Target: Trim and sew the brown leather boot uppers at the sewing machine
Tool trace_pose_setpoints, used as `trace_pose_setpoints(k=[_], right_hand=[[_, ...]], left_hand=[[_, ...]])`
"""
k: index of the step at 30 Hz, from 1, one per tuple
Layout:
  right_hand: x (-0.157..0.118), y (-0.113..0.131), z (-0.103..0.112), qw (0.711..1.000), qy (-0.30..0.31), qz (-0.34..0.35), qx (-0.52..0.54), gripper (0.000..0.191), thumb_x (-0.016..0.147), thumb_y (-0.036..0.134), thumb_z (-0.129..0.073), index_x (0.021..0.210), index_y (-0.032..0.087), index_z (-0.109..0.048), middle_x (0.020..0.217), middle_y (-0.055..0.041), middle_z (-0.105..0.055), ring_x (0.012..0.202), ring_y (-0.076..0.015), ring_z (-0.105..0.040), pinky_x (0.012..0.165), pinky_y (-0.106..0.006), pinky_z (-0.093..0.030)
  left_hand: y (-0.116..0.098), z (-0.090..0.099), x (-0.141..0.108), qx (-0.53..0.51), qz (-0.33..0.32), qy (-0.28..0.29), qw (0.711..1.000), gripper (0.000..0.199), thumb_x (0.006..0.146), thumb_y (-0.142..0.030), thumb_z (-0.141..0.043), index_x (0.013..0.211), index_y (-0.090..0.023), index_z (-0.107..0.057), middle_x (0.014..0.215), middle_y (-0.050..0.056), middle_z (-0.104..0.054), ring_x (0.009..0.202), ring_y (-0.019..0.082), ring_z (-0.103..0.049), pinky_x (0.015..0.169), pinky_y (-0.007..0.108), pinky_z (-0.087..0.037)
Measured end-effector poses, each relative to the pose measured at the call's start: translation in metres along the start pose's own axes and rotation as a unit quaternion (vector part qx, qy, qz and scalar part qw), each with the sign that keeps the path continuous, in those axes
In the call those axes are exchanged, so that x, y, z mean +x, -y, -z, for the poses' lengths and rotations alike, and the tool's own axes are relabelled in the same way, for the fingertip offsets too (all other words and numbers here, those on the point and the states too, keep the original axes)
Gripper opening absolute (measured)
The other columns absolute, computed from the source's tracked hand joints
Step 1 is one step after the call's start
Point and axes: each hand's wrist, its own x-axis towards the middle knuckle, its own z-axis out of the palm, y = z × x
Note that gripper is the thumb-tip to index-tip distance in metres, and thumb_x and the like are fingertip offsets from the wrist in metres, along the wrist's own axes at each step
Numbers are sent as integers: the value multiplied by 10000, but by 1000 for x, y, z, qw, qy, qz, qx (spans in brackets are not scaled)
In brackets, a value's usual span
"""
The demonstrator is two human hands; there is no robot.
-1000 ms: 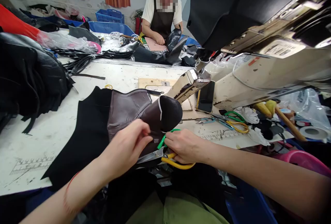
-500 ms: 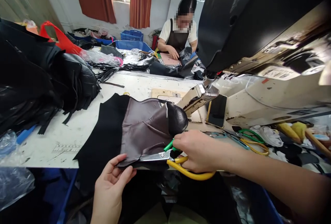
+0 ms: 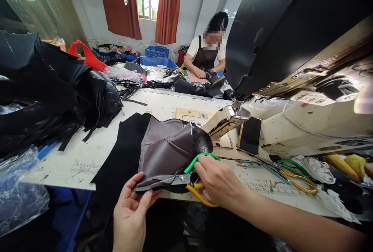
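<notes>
My left hand pinches the lower left corner of a boot upper between thumb and fingers. The upper has a brown lining facing up, a black rounded toe end and black cloth spreading to the left. In my right hand are scissors with one green and one yellow handle. Their blades lie along the lower edge of the brown lining, pointing toward my left fingers. The handles are spread apart. Exactly where the blade tips end against the lining I cannot tell.
A sewing machine post rises just beyond the upper. Near it lie a phone and more scissors. Stacked black pieces crowd the left. Across the table, a person handles black material.
My view has shifted, so the scene sits lower and further right. The scissors' green handle has swung up, away from the yellow one. My left hand still pinches the corner.
</notes>
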Motion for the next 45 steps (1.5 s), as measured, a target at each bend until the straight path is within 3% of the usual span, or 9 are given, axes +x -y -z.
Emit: trace_pose_setpoints(k=[8, 14, 20, 27, 33, 39, 45], right_hand=[[17, -16, 32, 973, 220, 31, 60, 158, 661, 218, -594, 808, 179, -549, 799, -56, -587, 647, -194, -537, 530, -302, -226], [18, -13, 33, 990, 129, 52, 27, 148, 647, 187, -564, 793, 179, -537, 809, -61, -575, 694, -205, -523, 549, -307, -238], [10, -12, 19, 988, 120, 79, 61, 157, 620, 196, -561, 772, 181, -526, 782, -55, -580, 664, -183, -495, 557, -297, -270], [6, -7, 20, 995, 63, 65, 47, 147, 591, 199, -551, 734, 190, -517, 757, -43, -571, 633, -174, -467, 547, -306, -261], [3, -7, 16, 995, -16, 90, 37, 129, 592, 190, -543, 718, 193, -515, 709, -27, -548, 602, -165, -452, 544, -307, -265], [-2, -1, 12, 997, 24, 52, 56, 165, 569, 189, -537, 723, 205, -481, 722, -23, -550, 606, -169, -482, 513, -306, -243], [-3, 10, 12, 997, 26, 14, 67, 222, 523, 149, -502, 736, 205, -483, 764, -36, -563, 645, -185, -489, 562, -310, -311]], left_hand=[[6, 8, -1, 43, -23, 36, 998, 595, 722, -355, -792, 1235, -192, -539, 961, 54, -733, 883, 221, -713, 847, 360, -613], [0, -2, -11, 27, -28, 24, 999, 614, 694, -366, -807, 1235, -214, -560, 937, 27, -741, 819, 201, -716, 806, 339, -625], [-10, -14, -22, 37, -45, -5, 998, 720, 671, -420, -812, 1289, -191, -522, 969, 31, -748, 797, 189, -721, 754, 282, -627], [-7, -14, -23, 77, -50, -4, 996, 743, 658, -441, -812, 1295, -181, -533, 920, 35, -763, 803, 186, -726, 775, 237, -602], [-11, -3, -19, 106, -21, 34, 994, 761, 640, -472, -816, 1281, -146, -567, 874, 70, -767, 806, 250, -739, 770, 311, -621], [-4, 13, -11, 121, -20, 42, 992, 831, 672, -491, -797, 1349, -115, -497, 895, 88, -768, 811, 263, -740, 752, 324, -634], [-2, -12, -26, 121, -81, -11, 989, 848, 735, -479, -749, 1448, -192, -391, 682, -41, -713, 723, 201, -740, 750, 256, -609]])
